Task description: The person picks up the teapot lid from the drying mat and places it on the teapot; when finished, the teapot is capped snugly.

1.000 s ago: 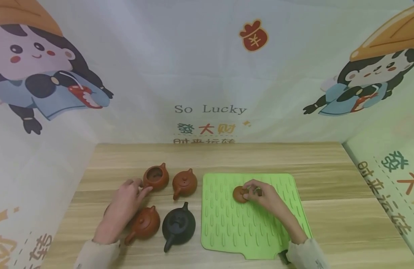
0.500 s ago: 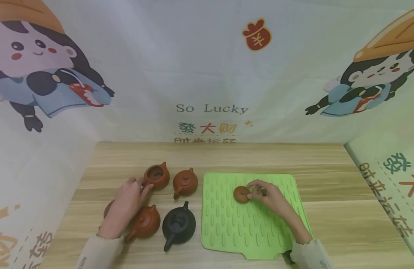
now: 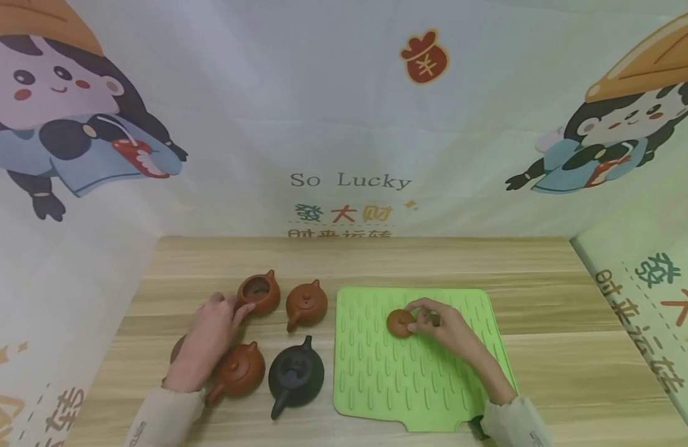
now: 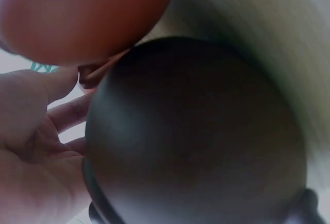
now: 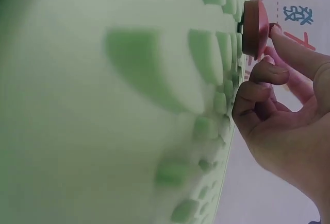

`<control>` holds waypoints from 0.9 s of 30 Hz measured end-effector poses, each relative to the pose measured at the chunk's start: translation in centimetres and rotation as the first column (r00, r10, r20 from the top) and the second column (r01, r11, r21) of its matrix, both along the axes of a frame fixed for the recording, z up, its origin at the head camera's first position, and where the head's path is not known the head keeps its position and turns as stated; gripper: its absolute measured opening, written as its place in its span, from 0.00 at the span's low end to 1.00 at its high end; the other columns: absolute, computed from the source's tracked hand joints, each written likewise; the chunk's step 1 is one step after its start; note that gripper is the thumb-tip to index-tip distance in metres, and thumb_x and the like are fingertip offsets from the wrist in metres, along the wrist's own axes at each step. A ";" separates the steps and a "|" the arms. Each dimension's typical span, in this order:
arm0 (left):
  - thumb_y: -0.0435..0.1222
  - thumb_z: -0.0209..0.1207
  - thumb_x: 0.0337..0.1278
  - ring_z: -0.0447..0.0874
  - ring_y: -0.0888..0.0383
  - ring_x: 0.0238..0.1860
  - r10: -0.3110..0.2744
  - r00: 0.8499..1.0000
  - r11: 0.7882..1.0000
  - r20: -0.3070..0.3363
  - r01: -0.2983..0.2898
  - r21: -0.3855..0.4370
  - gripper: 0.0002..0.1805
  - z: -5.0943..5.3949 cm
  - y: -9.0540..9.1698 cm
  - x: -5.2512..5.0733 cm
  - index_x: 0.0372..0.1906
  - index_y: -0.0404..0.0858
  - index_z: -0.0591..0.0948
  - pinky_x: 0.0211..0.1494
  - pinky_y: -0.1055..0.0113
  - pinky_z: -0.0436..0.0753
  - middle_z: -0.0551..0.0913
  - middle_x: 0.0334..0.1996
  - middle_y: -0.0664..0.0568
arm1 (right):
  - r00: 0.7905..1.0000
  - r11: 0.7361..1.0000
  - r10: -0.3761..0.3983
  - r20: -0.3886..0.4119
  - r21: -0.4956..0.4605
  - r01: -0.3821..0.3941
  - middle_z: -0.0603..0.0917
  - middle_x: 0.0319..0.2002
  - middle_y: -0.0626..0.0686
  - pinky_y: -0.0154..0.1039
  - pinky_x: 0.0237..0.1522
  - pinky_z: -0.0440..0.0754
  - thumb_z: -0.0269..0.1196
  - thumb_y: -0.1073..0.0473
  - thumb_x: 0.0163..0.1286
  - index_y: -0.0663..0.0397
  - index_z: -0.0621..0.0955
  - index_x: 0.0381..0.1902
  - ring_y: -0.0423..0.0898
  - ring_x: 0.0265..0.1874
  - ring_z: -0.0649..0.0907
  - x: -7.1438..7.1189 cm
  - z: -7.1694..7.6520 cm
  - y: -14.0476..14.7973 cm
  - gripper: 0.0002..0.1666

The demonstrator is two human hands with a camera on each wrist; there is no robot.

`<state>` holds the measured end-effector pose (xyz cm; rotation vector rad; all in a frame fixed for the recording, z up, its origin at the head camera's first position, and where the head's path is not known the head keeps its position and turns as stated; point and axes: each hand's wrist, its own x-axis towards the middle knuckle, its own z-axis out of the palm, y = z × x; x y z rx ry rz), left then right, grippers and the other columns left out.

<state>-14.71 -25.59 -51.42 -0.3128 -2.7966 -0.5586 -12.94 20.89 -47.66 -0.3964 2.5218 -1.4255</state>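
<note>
At the back left of the table sits a reddish-brown clay teapot (image 3: 259,302) with its lid off. My left hand (image 3: 207,338) pinches this teapot's handle (image 4: 92,75) between thumb and fingers. Under my left forearm a dark brown pot (image 4: 196,131) is mostly hidden in the head view, but it fills much of the left wrist view. On the green ridged mat (image 3: 372,385) rests a round brown teapot lid (image 3: 400,323). My right hand (image 3: 447,329) holds that lid by its knob with thumb and forefinger; the other fingers are bent beside it in the right wrist view.
Two lidded reddish-brown teapots (image 3: 307,303) (image 3: 240,369) and a black teapot (image 3: 295,375) stand between my left hand and the mat. A dark object (image 3: 478,427) lies by my right sleeve. A printed cloth (image 3: 344,124) walls the wooden table (image 3: 567,366).
My left hand has shifted slightly, and more of the dark brown pot shows beside my forearm. The right hand stays at the lid on the mat, barely moving.
</note>
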 end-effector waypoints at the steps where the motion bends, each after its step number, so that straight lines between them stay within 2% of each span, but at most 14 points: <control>1: 0.57 0.53 0.86 0.82 0.32 0.27 -0.002 1.000 1.000 -0.007 0.002 0.000 0.34 -0.4 -0.1 -0.1 0.35 0.29 0.84 0.32 0.37 0.81 0.76 0.27 0.38 | 1.000 1.000 0.009 -0.006 -0.002 -0.009 0.82 0.37 0.53 0.33 0.37 0.76 0.73 0.64 0.75 0.64 0.85 0.60 0.38 0.29 0.78 0.0 0.0 -0.1 0.19; 2: 0.58 0.53 0.86 0.81 0.32 0.27 -0.002 1.000 1.000 -0.028 0.002 -0.010 0.34 -1.2 -0.3 -0.4 0.33 0.30 0.83 0.31 0.37 0.80 0.76 0.26 0.39 | 1.000 1.000 0.016 -0.012 -0.004 -0.016 0.82 0.37 0.53 0.33 0.37 0.76 0.73 0.65 0.74 0.64 0.85 0.61 0.38 0.30 0.77 -0.1 -0.1 -0.1 0.20; 5: 0.48 0.60 0.84 0.82 0.34 0.26 -0.022 0.999 1.000 0.023 0.022 0.003 0.27 0.4 0.2 0.2 0.31 0.29 0.83 0.33 0.37 0.82 0.77 0.25 0.39 | 0.999 0.999 0.032 -0.036 -0.007 -0.032 0.82 0.39 0.54 0.33 0.37 0.76 0.72 0.66 0.74 0.64 0.86 0.61 0.38 0.33 0.76 -0.2 -0.2 -0.3 0.19; 7: 0.46 0.63 0.82 0.81 0.38 0.24 -0.035 0.999 0.999 0.008 0.036 -0.014 0.25 0.3 0.2 0.2 0.28 0.31 0.82 0.30 0.39 0.81 0.77 0.23 0.41 | 0.998 0.999 0.032 -0.046 -0.003 -0.032 0.83 0.41 0.54 0.33 0.39 0.77 0.72 0.67 0.74 0.64 0.86 0.60 0.39 0.35 0.77 -0.2 -0.3 -0.4 0.18; 9: 0.47 0.62 0.83 0.80 0.42 0.23 -0.051 0.999 0.998 0.016 0.052 -0.024 0.27 0.2 0.1 0.2 0.26 0.31 0.83 0.29 0.41 0.81 0.76 0.22 0.44 | 0.998 0.999 0.043 -0.054 -0.003 -0.043 0.83 0.42 0.55 0.34 0.40 0.78 0.72 0.67 0.74 0.64 0.87 0.59 0.39 0.37 0.77 -0.2 -0.3 -0.5 0.18; 11: 0.52 0.58 0.85 0.80 0.45 0.22 -0.052 0.999 0.998 0.002 0.052 -0.042 0.31 -0.9 -0.3 -0.2 0.26 0.32 0.83 0.28 0.42 0.80 0.76 0.22 0.46 | 0.997 0.999 0.053 -0.060 -0.006 -0.054 0.84 0.44 0.56 0.34 0.42 0.79 0.72 0.67 0.74 0.63 0.87 0.59 0.39 0.39 0.77 -0.2 -0.4 -0.5 0.17; 16: 0.54 0.57 0.85 0.82 0.46 0.23 -0.042 0.999 0.999 0.020 0.043 -0.031 0.33 -2.9 -0.9 -0.9 0.29 0.31 0.87 0.28 0.44 0.82 0.77 0.22 0.47 | 0.997 0.999 0.041 -0.062 -0.017 -0.042 0.84 0.43 0.54 0.34 0.42 0.79 0.72 0.66 0.74 0.60 0.89 0.56 0.39 0.39 0.78 -0.1 -0.8 -0.7 0.14; 20: 0.54 0.58 0.84 0.82 0.45 0.23 -0.041 0.999 0.999 0.021 0.041 -0.012 0.32 -3.0 -1.0 -0.7 0.30 0.31 0.87 0.29 0.45 0.83 0.77 0.23 0.46 | 0.995 0.999 0.029 -0.094 -0.024 -0.031 0.84 0.41 0.52 0.33 0.41 0.79 0.72 0.67 0.73 0.60 0.90 0.54 0.38 0.38 0.77 -0.1 -1.0 -1.0 0.13; 26: 0.53 0.59 0.83 0.83 0.45 0.24 -0.035 0.999 0.999 0.036 0.036 -0.008 0.30 -4.0 -1.5 -1.1 0.30 0.32 0.87 0.31 0.47 0.84 0.78 0.23 0.46 | 0.988 1.000 0.016 -0.154 -0.008 -0.017 0.81 0.36 0.48 0.32 0.39 0.77 0.75 0.67 0.69 0.59 0.91 0.48 0.36 0.34 0.76 -0.2 -0.9 -1.6 0.10; 27: 0.53 0.60 0.83 0.82 0.46 0.24 -0.026 0.999 1.000 0.036 0.026 -0.014 0.30 -4.4 -1.6 -1.3 0.30 0.32 0.87 0.31 0.47 0.84 0.78 0.23 0.47 | 0.988 1.000 0.012 -0.156 -0.002 -0.012 0.81 0.35 0.48 0.32 0.38 0.77 0.76 0.67 0.68 0.58 0.92 0.47 0.36 0.34 0.75 -0.2 -0.8 -1.7 0.10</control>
